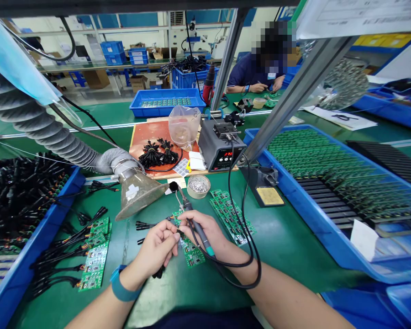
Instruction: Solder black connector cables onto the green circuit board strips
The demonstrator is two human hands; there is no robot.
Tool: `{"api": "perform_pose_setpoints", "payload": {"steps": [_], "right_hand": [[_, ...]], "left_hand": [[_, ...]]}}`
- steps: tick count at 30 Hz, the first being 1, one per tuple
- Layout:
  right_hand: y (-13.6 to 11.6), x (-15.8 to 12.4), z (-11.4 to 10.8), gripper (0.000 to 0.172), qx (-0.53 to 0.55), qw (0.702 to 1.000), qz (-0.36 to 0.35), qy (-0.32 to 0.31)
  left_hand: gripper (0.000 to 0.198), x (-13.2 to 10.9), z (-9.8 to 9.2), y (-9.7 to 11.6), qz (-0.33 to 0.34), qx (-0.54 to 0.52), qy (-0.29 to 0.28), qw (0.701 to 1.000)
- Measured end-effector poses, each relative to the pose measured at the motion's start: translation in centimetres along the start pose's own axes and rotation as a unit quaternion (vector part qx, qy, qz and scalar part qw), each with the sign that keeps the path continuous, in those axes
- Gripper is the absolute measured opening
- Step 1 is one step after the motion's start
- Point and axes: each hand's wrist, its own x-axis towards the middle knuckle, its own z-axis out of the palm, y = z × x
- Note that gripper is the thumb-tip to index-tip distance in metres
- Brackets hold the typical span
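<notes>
My right hand (205, 235) is closed around a soldering iron (196, 224), held like a pen with its tip pointing down at a green circuit board (192, 252) on the green mat. My left hand (157, 246) is pinched shut on a black cable (146, 225) at the board's left edge. The iron's black cord (241, 274) loops over my right forearm and runs up to the soldering station (219, 148).
A fume-extractor hose and funnel (137, 192) hangs just left of the hands. Finished boards with black cables (94, 256) lie at left beside a blue bin of cables (17, 201). More boards (231, 214), a tip-cleaner tin (198, 185), sponge stand (269, 194) and a blue tray of boards (329, 183) sit right. A co-worker (260, 68) works behind.
</notes>
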Motion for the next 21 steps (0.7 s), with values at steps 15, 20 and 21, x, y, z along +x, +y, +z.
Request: {"api": "perform_pose_setpoints", "payload": {"steps": [15,20,21], "right_hand": [[-2.0,-0.1,-0.7,0.020,0.093,0.988,0.124,-0.020],[-0.9,-0.2,0.0,0.016,-0.002,0.999,0.024,0.025],[-0.6,-0.3,0.2,0.016,-0.016,1.000,0.001,0.025]], "left_hand": [[0.045,0.2,0.0,-1.5,0.061,-0.036,-0.036,0.997],[0.047,0.0,0.3,-1.2,0.036,-0.007,-0.029,0.999],[0.047,-0.1,0.3,-1.1,0.033,-0.002,-0.025,0.999]]}}
